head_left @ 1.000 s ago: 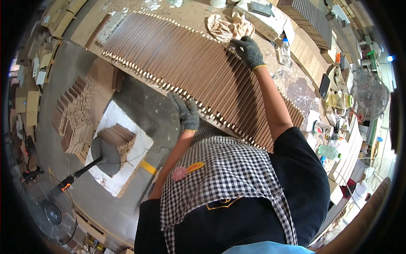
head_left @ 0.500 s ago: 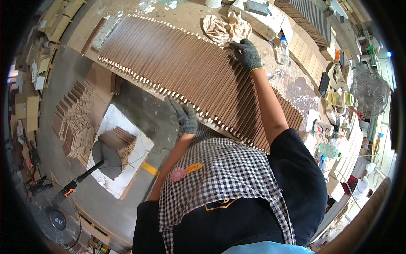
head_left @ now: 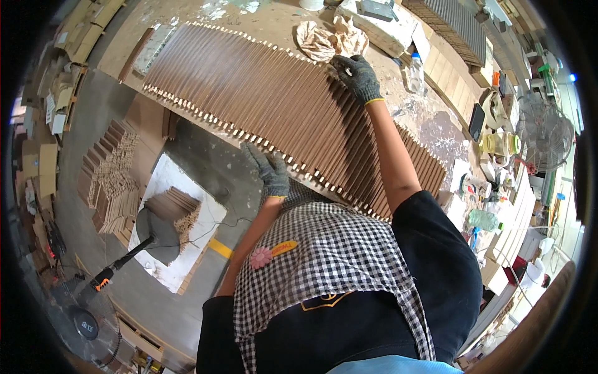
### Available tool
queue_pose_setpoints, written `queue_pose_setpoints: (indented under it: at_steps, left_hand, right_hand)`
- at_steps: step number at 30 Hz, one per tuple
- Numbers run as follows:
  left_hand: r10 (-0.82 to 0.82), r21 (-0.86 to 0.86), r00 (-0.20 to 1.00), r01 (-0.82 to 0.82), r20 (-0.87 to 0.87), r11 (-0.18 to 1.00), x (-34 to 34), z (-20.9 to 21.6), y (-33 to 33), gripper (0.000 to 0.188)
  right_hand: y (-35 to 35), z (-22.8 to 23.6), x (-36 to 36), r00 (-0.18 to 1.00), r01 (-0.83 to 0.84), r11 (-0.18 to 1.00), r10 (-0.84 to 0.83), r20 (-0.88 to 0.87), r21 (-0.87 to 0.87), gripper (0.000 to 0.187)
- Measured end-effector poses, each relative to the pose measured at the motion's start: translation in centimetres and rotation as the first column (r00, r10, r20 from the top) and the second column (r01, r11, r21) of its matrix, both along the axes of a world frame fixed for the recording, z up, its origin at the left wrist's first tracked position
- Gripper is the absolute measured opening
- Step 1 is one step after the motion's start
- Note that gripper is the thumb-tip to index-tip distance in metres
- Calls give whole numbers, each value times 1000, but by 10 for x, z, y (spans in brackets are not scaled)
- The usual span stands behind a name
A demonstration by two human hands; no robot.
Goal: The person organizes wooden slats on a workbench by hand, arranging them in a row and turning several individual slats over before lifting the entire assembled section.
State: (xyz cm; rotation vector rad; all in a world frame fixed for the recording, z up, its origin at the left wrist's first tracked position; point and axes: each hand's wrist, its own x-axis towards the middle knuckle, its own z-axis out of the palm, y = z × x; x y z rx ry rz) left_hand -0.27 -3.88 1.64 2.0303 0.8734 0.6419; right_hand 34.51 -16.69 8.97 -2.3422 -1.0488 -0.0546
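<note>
A long row of thin brown wooden slats stands on edge across the workbench, packed side by side. My left hand, in a grey glove, presses against the near ends of the slats at the bench's front edge, fingers spread. At the far ends of the same slats my gloved right hand rests, fingers curled over their tops. Both hands bracket one section near the middle of the row. A black-and-white checked apron hangs below.
Crumpled brown paper and a plastic bottle lie behind the slats. A phone and a fan are at the right. On the floor at left stand stacks of slats, a white board and a black floor fan.
Both hands slid a little to the left along the row, still bracketing the slats at their near and far ends.
</note>
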Motion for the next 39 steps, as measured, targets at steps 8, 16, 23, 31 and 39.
queue_pose_setpoints:
  at_steps: [8, 16, 23, 31, 39]
  left_hand:
    - [-9, 75, 997, 15, -82, 997, -5, 5, 3, 92]
    - [52, -112, 998, -48, 27, 993, 1, 0, -10, 87]
    - [21, 104, 999, -18, -30, 994, 5, -2, -6, 87]
    - [55, 54, 998, -53, -31, 997, 4, 3, -4, 89]
    - [43, 165, 981, -11, -189, 986, 5, 9, -5, 88]
  right_hand:
    - [21, 34, -170, 981, -192, 975, 188, 44, 115, 23]
    - [-2, 46, -208, 952, -299, 954, 297, -79, -16, 43]
    - [-14, 2, -61, 878, 197, 978, -148, -455, 63, 16]
    - [-8, 16, -60, 998, -23, 1000, 23, -58, 5, 40]
    - [-13, -15, -2, 975, 222, 944, -206, -89, 243, 39]
